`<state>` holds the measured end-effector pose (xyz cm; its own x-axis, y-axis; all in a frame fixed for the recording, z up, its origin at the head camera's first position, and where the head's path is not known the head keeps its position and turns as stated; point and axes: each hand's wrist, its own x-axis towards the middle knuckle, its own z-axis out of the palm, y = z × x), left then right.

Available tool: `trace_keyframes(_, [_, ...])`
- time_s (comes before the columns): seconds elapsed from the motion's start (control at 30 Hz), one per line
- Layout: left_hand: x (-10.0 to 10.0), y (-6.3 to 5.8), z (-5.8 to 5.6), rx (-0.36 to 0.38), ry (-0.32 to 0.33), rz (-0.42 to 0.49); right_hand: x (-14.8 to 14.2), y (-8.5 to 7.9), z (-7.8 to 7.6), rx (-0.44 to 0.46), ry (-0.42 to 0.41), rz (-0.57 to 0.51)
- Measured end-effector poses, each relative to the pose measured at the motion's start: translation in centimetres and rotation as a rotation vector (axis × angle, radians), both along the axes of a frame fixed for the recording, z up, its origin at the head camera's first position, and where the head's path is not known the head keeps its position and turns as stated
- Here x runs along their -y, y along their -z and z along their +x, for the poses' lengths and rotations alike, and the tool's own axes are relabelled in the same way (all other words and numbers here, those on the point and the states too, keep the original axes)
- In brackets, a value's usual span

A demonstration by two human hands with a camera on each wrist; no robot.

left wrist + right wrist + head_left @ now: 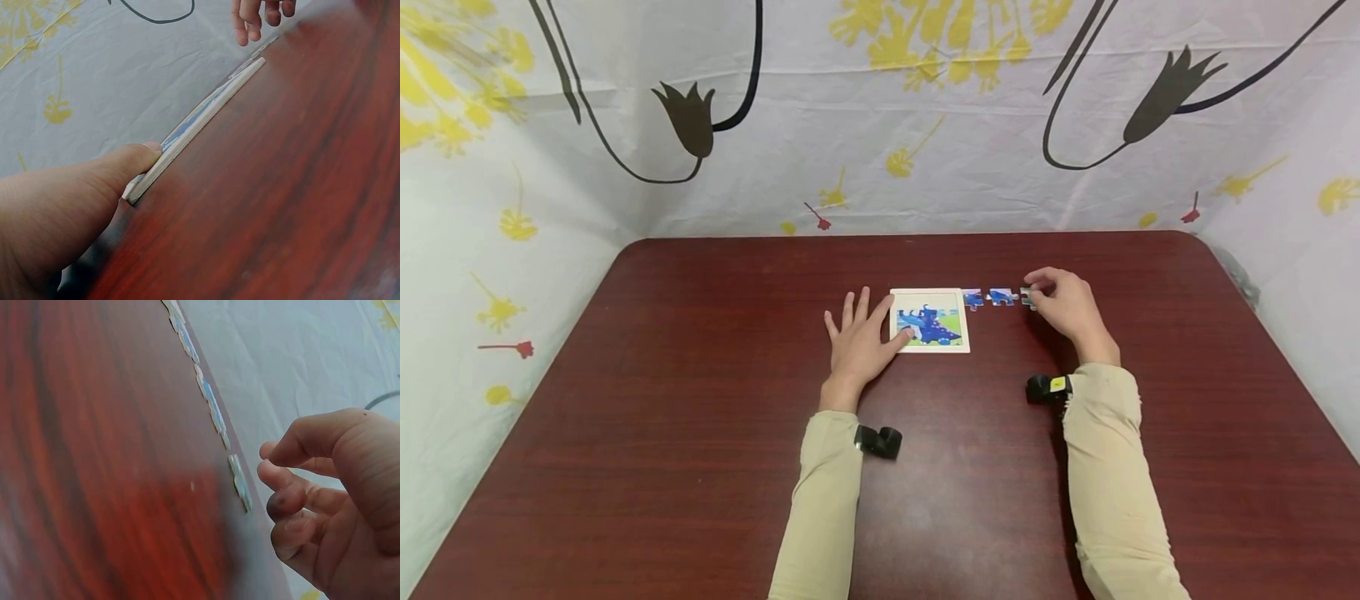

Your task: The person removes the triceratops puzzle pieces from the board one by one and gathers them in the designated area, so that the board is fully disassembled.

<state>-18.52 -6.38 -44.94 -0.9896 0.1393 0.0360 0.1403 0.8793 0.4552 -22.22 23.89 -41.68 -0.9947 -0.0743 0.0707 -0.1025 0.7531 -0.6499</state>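
Observation:
A small jigsaw puzzle tray (966, 333) with a pale frame lies on the table, partly filled with a blue and green picture (936, 327). My left hand (861, 357) rests at its left side with fingers spread, the thumb (134, 159) pressing on the frame's edge. Three loose jigsaw pieces form a row to the right: one (973, 298) by the tray's corner, a middle one (1002, 297) and a right one (239, 483). Over the right piece is my right hand (1069, 308), fingers loosely bent; in the right wrist view it stands apart from the piece, nothing visible between its fingers.
The dark red wooden table (700, 417) reaches back to a white patterned cloth (880, 192), which also hangs along both sides. A black wrist camera (880, 442) sits on the left sleeve, another (1043, 388) on the right.

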Motion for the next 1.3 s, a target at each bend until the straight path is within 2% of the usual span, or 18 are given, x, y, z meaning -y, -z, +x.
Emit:
trace_keyframes(0.1, [-0.1, -0.1, 0.0, -0.001, 0.001, -0.001, 0.9, -0.2, -0.2, -0.003, -0.01, -0.008])
trace_keyframes(0.37, [-0.1, -0.2, 0.1, 0.0, -0.001, 0.011, 4.5, -0.2, -0.7, -0.013, -0.101, 0.011])
trace_keyframes(0.7, [-0.1, 0.0, -0.1, 0.005, -0.005, 0.003, 8.3, 0.2, -0.6, 0.015, -0.285, 0.049])
trace_keyframes(0.87, [-0.1, 0.1, -0.1, 0.01, -0.006, 0.001, 8.9, 0.3, -0.4, 0.045, -0.313, 0.06])
trace_keyframes(1.3, [-0.1, 0.1, -0.2, 0.004, -0.002, -0.007, 11.0, 0.1, 0.0, 0.039, -0.37, 0.089])
